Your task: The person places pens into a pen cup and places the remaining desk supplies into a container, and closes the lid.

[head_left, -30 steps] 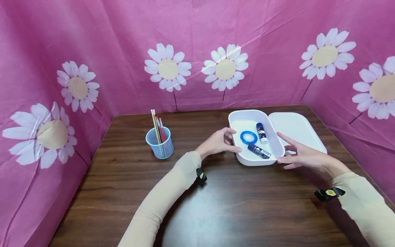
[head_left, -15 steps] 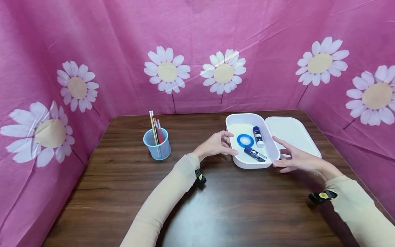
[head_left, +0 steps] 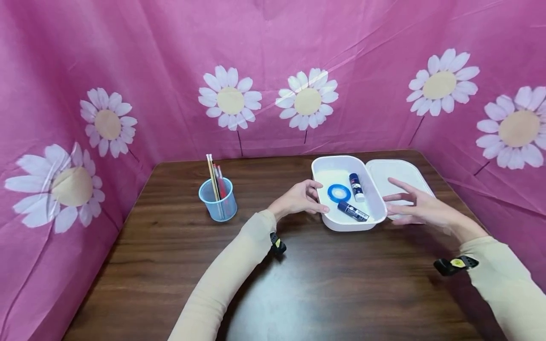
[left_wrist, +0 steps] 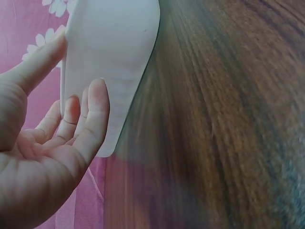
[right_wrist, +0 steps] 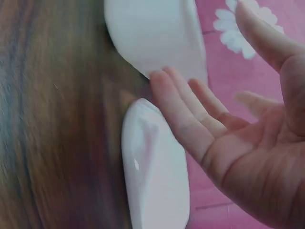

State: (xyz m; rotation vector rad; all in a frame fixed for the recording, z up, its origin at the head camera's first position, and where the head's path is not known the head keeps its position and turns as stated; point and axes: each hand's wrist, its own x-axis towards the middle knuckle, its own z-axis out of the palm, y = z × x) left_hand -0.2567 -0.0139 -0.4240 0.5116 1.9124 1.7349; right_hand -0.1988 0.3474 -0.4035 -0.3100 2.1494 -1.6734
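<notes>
A white rectangular box (head_left: 350, 226), without its lid, stands at the right of the table. Inside lie a blue ring-shaped roll (head_left: 330, 192), seemingly tape, and two dark blue glue sticks (head_left: 356, 187). My left hand (head_left: 298, 198) holds the left rim of the box, thumb and a fingertip over the edge; in the left wrist view its other fingers curve beside the outer wall. Just off the right side of the box is my right hand (head_left: 422, 208), fingers spread and holding nothing. Below and behind it lies the white lid (head_left: 390, 170), partly hidden by the fingers.
A light blue mesh cup (head_left: 218, 208) with several pencils or brushes (head_left: 215, 180) stands left of the box. A pink curtain with daisies (head_left: 256, 42) hangs behind and beside the brown wooden table (head_left: 273, 293).
My right hand has let go of the box's right side and moved slightly to the right, its fingers spreading. My left hand stays at the box rim.
</notes>
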